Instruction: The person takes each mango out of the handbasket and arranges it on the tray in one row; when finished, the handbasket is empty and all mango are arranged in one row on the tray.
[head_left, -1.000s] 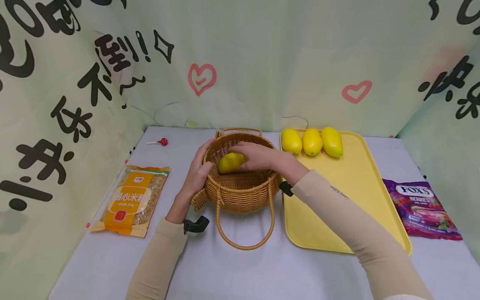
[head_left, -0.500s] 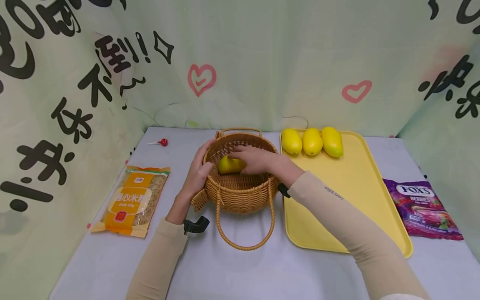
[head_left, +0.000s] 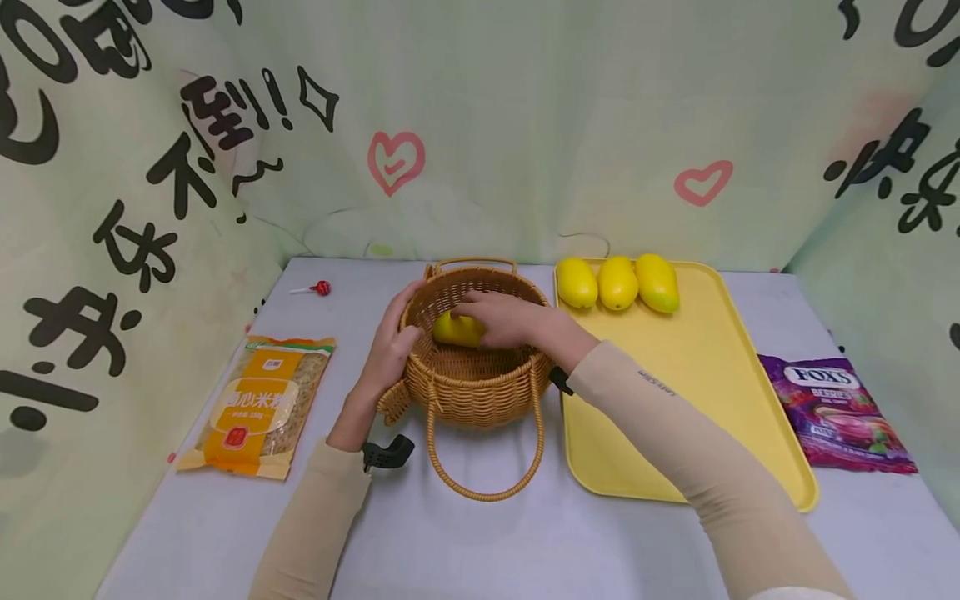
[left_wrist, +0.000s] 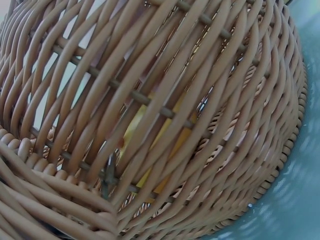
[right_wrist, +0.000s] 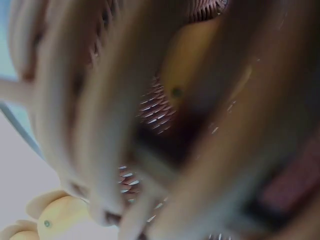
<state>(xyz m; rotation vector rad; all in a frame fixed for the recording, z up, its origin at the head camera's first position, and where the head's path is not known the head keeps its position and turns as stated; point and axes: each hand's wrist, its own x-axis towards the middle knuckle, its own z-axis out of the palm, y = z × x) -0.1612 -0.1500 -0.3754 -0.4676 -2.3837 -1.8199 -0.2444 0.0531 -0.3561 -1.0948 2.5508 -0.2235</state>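
Observation:
A wicker basket (head_left: 480, 402) with a looped handle stands on the table, tilted so that its opening shows. At its left rim, my left hand (head_left: 388, 346) holds the basket, thumb on the near side. My right hand (head_left: 513, 321) reaches inside, its fingers bent over a yellow mango (head_left: 454, 332) and the thumb near its right end. Through the weave in the left wrist view, yellow patches show. In the right wrist view, blurred wicker strands cover much of the mango (right_wrist: 192, 55), and the right fingertips cannot be made out.
Right of the basket lies a yellow tray (head_left: 660, 408) with three mangoes (head_left: 617, 283) along its back edge. Further right is a purple candy bag (head_left: 836, 414). On the left are a bag of grain-like food (head_left: 258, 408) and a red lollipop (head_left: 321, 288).
My right fingers have shifted from behind the mango to over its top, while the mango stays inside the basket. My left hand keeps its place on the rim. The head view has turned slightly.

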